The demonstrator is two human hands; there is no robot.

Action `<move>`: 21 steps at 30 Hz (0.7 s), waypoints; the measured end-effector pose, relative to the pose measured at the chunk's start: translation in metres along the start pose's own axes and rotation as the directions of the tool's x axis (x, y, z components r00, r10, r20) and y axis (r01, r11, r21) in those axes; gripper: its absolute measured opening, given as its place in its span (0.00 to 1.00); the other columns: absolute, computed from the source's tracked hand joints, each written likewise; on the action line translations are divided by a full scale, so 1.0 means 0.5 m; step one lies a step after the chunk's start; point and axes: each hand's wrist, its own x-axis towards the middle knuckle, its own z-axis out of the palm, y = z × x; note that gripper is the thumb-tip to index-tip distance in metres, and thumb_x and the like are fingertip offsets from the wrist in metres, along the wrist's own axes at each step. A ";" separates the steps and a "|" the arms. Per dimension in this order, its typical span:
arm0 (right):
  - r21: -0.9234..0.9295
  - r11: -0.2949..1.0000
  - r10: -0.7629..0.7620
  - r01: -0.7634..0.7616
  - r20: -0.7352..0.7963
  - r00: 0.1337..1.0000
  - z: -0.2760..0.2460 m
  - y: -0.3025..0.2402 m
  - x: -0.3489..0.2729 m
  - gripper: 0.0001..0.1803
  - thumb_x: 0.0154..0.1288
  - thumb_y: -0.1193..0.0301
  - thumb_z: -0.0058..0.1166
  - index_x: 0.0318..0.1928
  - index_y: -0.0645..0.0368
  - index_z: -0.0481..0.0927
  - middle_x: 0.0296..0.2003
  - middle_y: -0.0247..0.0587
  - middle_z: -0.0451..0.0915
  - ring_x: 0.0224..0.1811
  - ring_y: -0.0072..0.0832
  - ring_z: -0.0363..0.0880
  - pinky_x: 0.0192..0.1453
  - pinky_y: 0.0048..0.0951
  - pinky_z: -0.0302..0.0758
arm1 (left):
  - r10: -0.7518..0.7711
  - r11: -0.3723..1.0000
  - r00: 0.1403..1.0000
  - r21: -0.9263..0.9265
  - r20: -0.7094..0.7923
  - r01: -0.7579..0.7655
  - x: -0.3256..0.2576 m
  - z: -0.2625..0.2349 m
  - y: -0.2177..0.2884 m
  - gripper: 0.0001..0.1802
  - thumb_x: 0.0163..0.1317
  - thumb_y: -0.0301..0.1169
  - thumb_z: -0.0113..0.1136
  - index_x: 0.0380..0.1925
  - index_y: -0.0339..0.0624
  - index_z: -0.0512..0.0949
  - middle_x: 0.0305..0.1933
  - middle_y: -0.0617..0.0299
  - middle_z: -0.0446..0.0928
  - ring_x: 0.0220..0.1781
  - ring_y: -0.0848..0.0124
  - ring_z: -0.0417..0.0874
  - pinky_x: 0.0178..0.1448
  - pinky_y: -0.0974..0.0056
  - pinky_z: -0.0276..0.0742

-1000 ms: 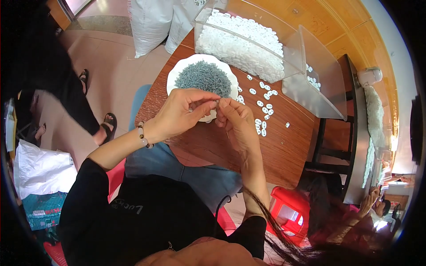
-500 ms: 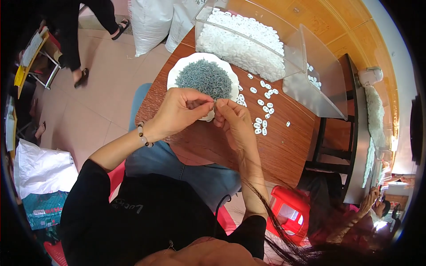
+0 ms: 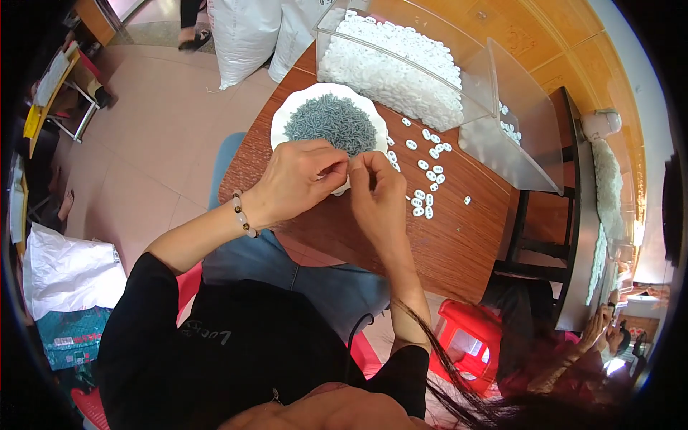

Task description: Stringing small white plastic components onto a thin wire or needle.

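Left hand (image 3: 304, 179): fingers curled, thumb and forefinger tips brought close to each other over the near rim of the bowl. Whether they are clamped on a small piece cannot be told.

White scalloped bowl (image 3: 280, 120): on the wooden table (image 3: 459, 247), directly beyond the fingertips; the left hand is the nearer, overlapping its near side.

Grey-blue screws (image 3: 330, 122): heaped in that bowl, just beyond both hands; long axes pointing every way, no shared direction.

Right hand (image 3: 380, 190): thumb and fingers bent toward the left hand's tips, the two hands meeting or all but meeting; its grip, too, cannot be told.

White oval pieces (image 3: 418, 203): scattered flat, right of the right hand, which is the nearer; long axes mixed.

Clear plastic bin (image 3: 479, 93): beyond the loose ovals, filled with similar white pieces, well apart from both hands.
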 end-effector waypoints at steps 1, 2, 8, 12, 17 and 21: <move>0.000 1.000 -0.001 0.001 -0.001 1.000 -0.004 0.003 0.003 0.10 0.68 0.70 0.51 0.34 0.66 0.76 0.21 0.30 0.72 0.23 0.16 0.68 0.26 0.21 0.65 | -0.013 0.998 1.000 -0.060 -0.026 0.012 0.002 0.002 -0.001 0.08 0.52 0.24 0.63 0.33 0.37 0.81 0.29 0.57 0.80 0.26 0.67 0.81 0.31 0.67 0.76; 0.153 0.985 0.071 -0.075 0.034 0.997 -0.009 0.007 0.006 0.11 0.68 0.69 0.50 0.34 0.66 0.76 0.21 0.29 0.72 0.24 0.16 0.68 0.27 0.21 0.64 | -0.028 0.992 0.998 -0.121 -0.050 0.022 0.003 0.003 -0.001 0.08 0.52 0.25 0.63 0.34 0.37 0.81 0.29 0.57 0.80 0.25 0.67 0.81 0.30 0.67 0.76; 0.140 0.980 0.138 -0.143 0.049 0.989 -0.015 0.044 0.034 0.14 0.69 0.67 0.48 0.32 0.67 0.76 0.22 0.27 0.73 0.24 0.16 0.66 0.27 0.22 0.64 | -0.332 0.931 0.940 -0.136 0.077 0.340 0.009 -0.020 -0.027 0.09 0.54 0.24 0.64 0.37 0.38 0.82 0.33 0.59 0.80 0.29 0.74 0.79 0.31 0.72 0.72; -0.054 0.998 0.033 -0.034 -0.024 0.999 -0.020 0.056 0.054 0.15 0.69 0.66 0.48 0.30 0.66 0.77 0.20 0.30 0.72 0.23 0.16 0.65 0.27 0.24 0.63 | -0.176 0.983 0.984 0.050 0.021 0.175 0.023 -0.037 -0.065 0.09 0.53 0.29 0.63 0.34 0.38 0.82 0.36 0.56 0.78 0.30 0.64 0.78 0.34 0.64 0.74; -0.143 0.988 0.062 -0.056 0.040 0.997 -0.019 0.039 0.057 0.16 0.69 0.66 0.48 0.29 0.66 0.77 0.19 0.31 0.72 0.23 0.16 0.64 0.27 0.24 0.63 | 0.108 0.975 0.992 0.187 0.066 -0.119 0.025 -0.037 -0.069 0.07 0.54 0.29 0.62 0.31 0.38 0.81 0.34 0.58 0.75 0.31 0.63 0.76 0.35 0.62 0.73; -0.034 0.995 0.091 -0.090 0.031 0.995 -0.017 0.041 0.053 0.15 0.69 0.67 0.49 0.30 0.66 0.78 0.19 0.28 0.71 0.23 0.14 0.64 0.27 0.22 0.62 | -0.186 0.978 0.960 -0.051 0.210 0.201 0.027 -0.032 -0.038 0.07 0.55 0.29 0.61 0.32 0.38 0.81 0.34 0.58 0.75 0.30 0.63 0.76 0.35 0.62 0.72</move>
